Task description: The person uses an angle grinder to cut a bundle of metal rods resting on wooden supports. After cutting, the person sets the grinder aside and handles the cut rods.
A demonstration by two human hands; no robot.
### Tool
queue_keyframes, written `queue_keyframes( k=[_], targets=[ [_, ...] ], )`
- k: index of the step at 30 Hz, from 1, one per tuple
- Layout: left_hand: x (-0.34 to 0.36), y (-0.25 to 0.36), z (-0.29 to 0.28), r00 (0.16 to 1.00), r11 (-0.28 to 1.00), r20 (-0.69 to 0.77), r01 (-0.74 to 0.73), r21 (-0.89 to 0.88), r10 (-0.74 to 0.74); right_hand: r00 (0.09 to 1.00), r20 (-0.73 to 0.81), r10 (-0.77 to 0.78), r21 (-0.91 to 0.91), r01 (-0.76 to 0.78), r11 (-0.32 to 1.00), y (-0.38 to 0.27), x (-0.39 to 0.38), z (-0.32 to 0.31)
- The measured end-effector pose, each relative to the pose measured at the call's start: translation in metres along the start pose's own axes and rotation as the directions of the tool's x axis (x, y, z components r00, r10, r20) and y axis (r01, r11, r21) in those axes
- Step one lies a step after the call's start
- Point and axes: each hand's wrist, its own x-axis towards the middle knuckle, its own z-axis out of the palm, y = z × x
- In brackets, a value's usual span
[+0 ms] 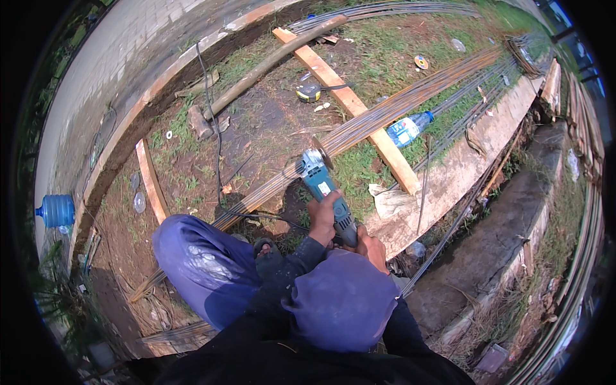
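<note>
A teal angle grinder (321,181) lies across a bundle of thin, rusty steel bars (401,102); its disc (316,156) is at the bars, though I cannot tell whether it touches them. My left hand (321,220) is closed round the middle of the grinder body. My right hand (368,247) grips its rear end, close beside my bent knee. A black cord (256,215) runs over the ground to the left of the tool.
Wooden planks (333,83), a pole (269,61) and a tape measure (308,93) lie ahead. A water bottle (410,128) rests beside the bars. A concrete ditch (475,250) runs along my right. A large blue jug (56,210) stands far left.
</note>
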Motion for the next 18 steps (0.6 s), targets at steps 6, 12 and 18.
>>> queue_keyframes(
  k=[6, 12, 18],
  targets=[
    [-0.0014, -0.0037, -0.0016, 1.000, 1.000, -0.003, -0.025, 0.019, 0.025, 1.000, -0.017, -0.011, 0.003, 0.011, 1.000, 0.0034, -0.0025, 0.0042],
    [-0.0033, -0.0072, -0.0024, 1.000, 1.000, 0.006, -0.007, 0.016, 0.007, 0.999, -0.030, -0.021, 0.034, 0.022, 0.999, 0.0039, -0.0068, 0.0013],
    [-0.0072, -0.0020, 0.0016, 1.000, 1.000, 0.023, 0.011, -0.001, -0.011, 1.000, -0.014, 0.008, 0.009, -0.008, 1.000, 0.0066, -0.0047, 0.0035]
  ],
)
